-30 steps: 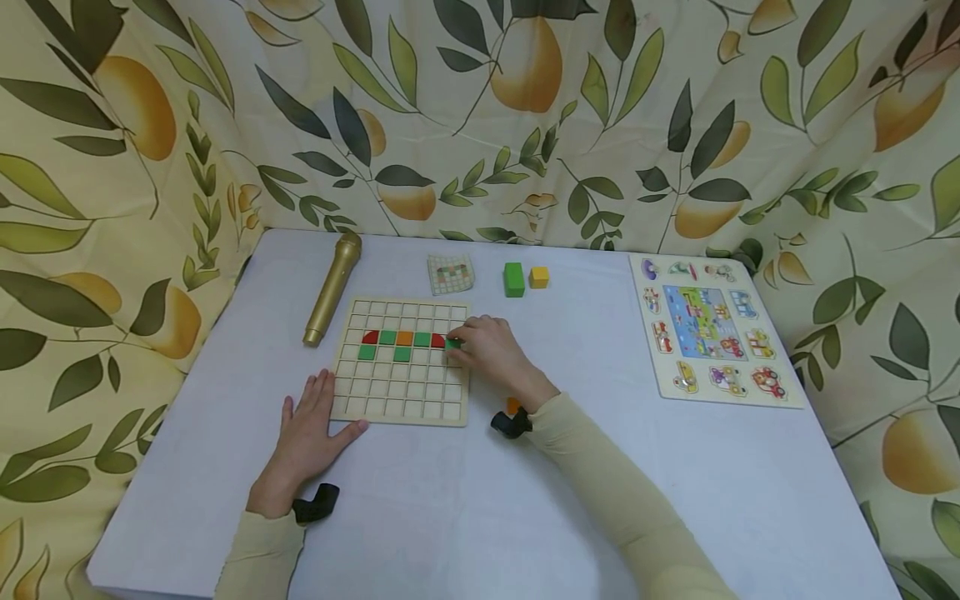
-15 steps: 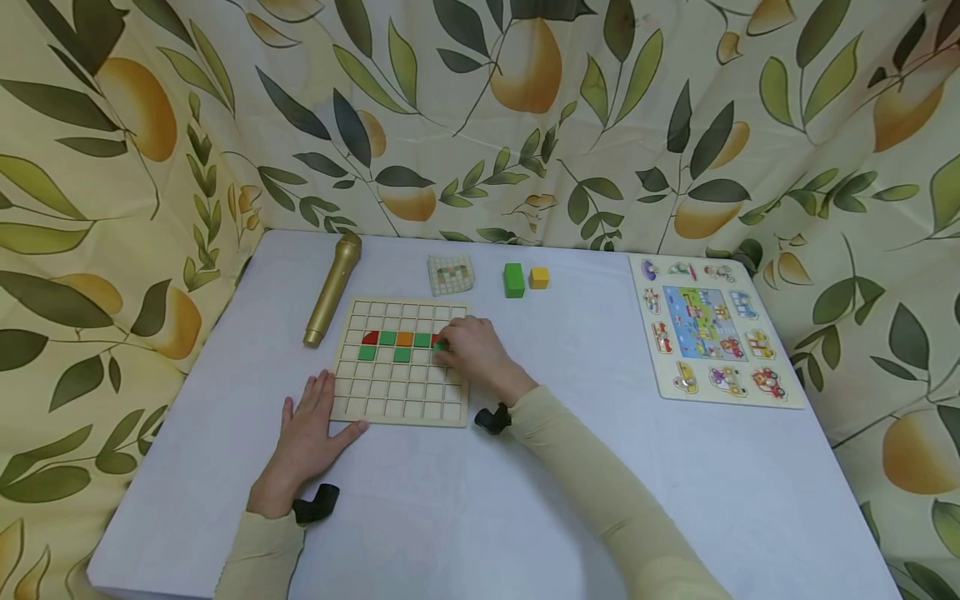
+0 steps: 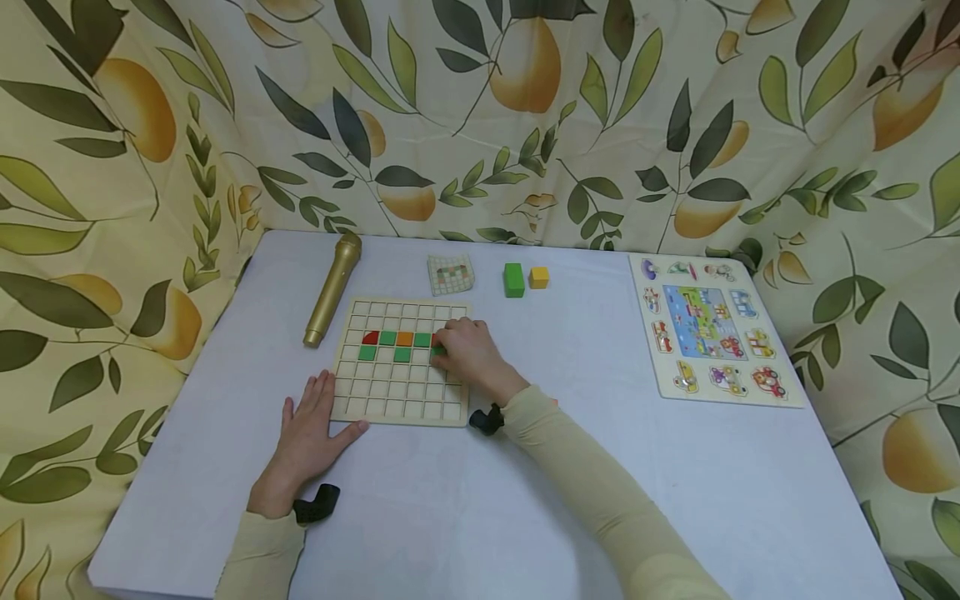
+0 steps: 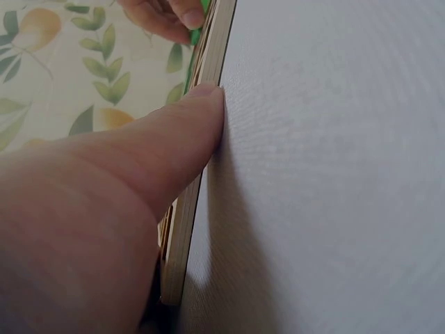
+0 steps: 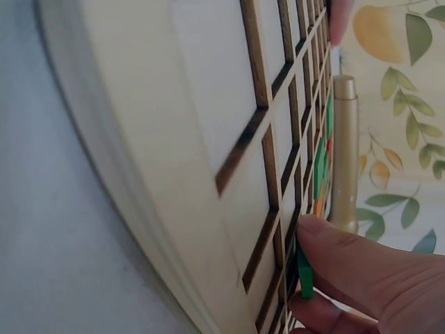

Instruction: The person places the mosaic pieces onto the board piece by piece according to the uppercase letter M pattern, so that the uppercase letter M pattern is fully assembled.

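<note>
**Green tile going into the grid board**

The right hand (image 3: 471,354) lies over the right side of the wooden grid board (image 3: 390,398), its thumb and fingers (image 5: 354,261) pinched on a small green tile (image 5: 304,275). In the right wrist view the tile stands on edge against the board's surface, tilted rather than flat, just at the lip of a cell. From the head view the cell appears to be in the second row of coloured pieces, to the right of the two green tiles there, though the hand covers the exact square, so I cannot tell which one for sure.

The left hand (image 3: 309,433) rests flat on the worktop (image 3: 465,517) with its fingers straight and apart. Its thumb (image 4: 188,118) presses against the board's near left edge and steadies it.

Set in the board are a row of red, green, orange and green tiles (image 3: 395,338), with two more green ones below.

The step in hand looks like seating this tile. The next move probably calls for tipping it down flat so that its edges line up with the cell walls, then easing the pinch without dragging it back out. The thumb's brace should keep the board from sliding.

Behind the board lie a gold microphone (image 3: 333,287), a small pattern card (image 3: 451,274), a green block (image 3: 513,279) and a yellow block (image 3: 538,277). A picture puzzle (image 3: 711,327) sits well apart at the right.
</note>
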The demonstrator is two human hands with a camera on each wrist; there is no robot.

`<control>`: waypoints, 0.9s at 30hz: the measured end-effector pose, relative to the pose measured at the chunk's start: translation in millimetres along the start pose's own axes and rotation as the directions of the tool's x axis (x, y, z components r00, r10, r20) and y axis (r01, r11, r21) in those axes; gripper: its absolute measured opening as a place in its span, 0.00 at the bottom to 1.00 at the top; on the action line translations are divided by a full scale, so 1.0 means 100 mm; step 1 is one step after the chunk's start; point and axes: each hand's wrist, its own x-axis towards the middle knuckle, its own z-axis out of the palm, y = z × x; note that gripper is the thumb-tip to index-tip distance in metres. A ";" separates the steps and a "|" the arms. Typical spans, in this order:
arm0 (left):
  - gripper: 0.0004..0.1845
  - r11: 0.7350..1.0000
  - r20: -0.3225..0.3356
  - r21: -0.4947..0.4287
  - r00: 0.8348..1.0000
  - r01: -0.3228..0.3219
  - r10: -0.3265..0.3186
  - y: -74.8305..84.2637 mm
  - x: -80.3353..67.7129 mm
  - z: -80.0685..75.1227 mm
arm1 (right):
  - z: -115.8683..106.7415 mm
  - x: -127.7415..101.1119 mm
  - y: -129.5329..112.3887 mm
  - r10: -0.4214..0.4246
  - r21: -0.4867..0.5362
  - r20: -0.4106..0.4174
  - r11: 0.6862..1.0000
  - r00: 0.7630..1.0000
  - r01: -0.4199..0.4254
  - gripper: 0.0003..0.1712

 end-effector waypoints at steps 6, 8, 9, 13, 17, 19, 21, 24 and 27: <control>0.53 1.000 0.010 0.002 1.000 0.004 -0.004 -0.01 0.00 0.00 | 0.02 -0.01 -0.01 0.000 0.004 -0.010 1.000 1.000 0.000 0.14; 0.53 1.000 0.011 0.001 1.000 0.005 -0.005 -0.01 0.00 0.00 | 0.03 -0.01 -0.01 0.007 0.002 -0.009 1.000 1.000 -0.007 0.14; 0.53 1.000 0.012 0.001 1.000 0.004 -0.004 -0.01 0.00 0.00 | 0.03 -0.01 -0.01 0.010 0.000 -0.008 1.000 1.000 -0.010 0.14; 0.53 1.000 0.009 -0.003 1.000 0.003 -0.003 -0.01 0.01 0.00 | 0.02 -0.03 0.00 0.014 0.016 0.005 1.000 1.000 -0.014 0.14; 0.53 1.000 0.012 0.000 1.000 0.003 -0.003 -0.01 0.00 0.00 | -0.01 -0.08 0.03 0.016 0.053 0.008 0.998 1.000 -0.016 0.15; 0.53 1.000 0.013 0.001 1.000 0.003 -0.003 -0.01 0.00 0.01 | -0.04 -0.12 0.05 0.019 0.077 0.000 0.997 1.000 -0.019 0.16; 0.54 1.000 0.012 0.001 1.000 0.001 -0.001 -0.01 0.00 0.00 | -0.06 -0.16 0.09 0.020 0.091 -0.015 0.996 1.000 -0.018 0.17; 0.54 1.000 0.010 -0.002 1.000 0.000 0.000 -0.01 0.00 0.00 | -0.10 -0.23 0.14 0.022 0.105 -0.039 0.994 0.999 -0.018 0.16; 0.54 1.000 0.013 -0.005 1.000 0.002 -0.002 -0.01 0.00 -0.01 | -0.14 -0.32 0.20 0.028 0.098 -0.052 0.995 0.998 -0.023 0.15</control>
